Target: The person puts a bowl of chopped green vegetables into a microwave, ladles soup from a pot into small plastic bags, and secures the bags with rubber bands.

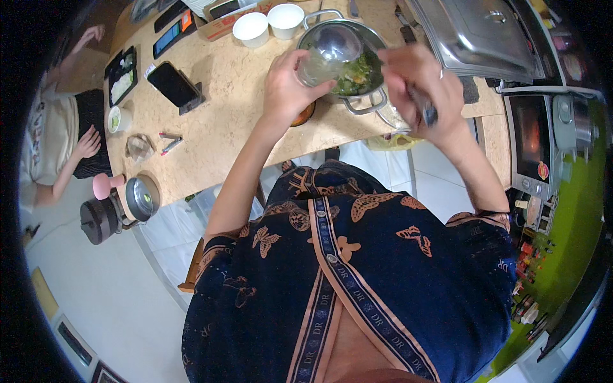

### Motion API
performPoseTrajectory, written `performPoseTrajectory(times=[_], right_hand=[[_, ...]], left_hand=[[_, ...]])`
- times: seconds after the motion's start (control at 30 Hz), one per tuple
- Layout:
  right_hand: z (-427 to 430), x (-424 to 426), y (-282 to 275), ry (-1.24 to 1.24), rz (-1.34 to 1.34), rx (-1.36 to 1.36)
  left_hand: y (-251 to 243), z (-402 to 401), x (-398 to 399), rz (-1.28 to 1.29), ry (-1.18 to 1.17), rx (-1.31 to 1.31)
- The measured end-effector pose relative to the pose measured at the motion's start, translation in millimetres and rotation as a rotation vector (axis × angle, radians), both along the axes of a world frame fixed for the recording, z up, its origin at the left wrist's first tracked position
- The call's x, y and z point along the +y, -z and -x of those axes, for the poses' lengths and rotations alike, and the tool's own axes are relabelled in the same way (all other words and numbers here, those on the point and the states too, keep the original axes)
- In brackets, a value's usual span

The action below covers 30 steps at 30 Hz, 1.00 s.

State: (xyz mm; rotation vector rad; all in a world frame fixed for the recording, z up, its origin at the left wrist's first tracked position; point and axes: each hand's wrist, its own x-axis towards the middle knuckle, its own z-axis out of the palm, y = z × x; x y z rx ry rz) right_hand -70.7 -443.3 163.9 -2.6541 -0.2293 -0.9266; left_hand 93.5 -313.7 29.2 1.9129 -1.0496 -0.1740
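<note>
A two-handled steel pot with green leafy soup in it stands at the far side of the table. Over its left part my left hand holds a translucent container, fingers and thumb curled round it. My right hand, somewhat blurred, grips a metal ladle; the rounded ladle bowl is above the pot beside the container. Part of the ladle handle sticks out below my right hand. Two white bowls stand left of the pot. How full the container is, I cannot tell.
A phone leans on a stand at the left. A lidded steel tray lies at the far right, with a microwave oven nearer. A steel pan sits by the table's left corner. Another person's hand is at the left edge.
</note>
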Motion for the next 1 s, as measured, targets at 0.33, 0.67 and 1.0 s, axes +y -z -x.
performPoseTrajectory(times=[0.33, 0.67, 1.0], right_hand=[[-16, -26, 127, 0.502, -0.684, -0.201], [-64, -18, 181, 0.45, -0.42, -0.035], [-56, 15, 185, 0.403, -0.421, -0.113]], left_hand=[[30, 2, 49, 0.171, -0.048, 0.007], [30, 13, 74, 0.168, -0.089, 0.24], [32, 13, 78, 0.192, -0.087, 0.24]])
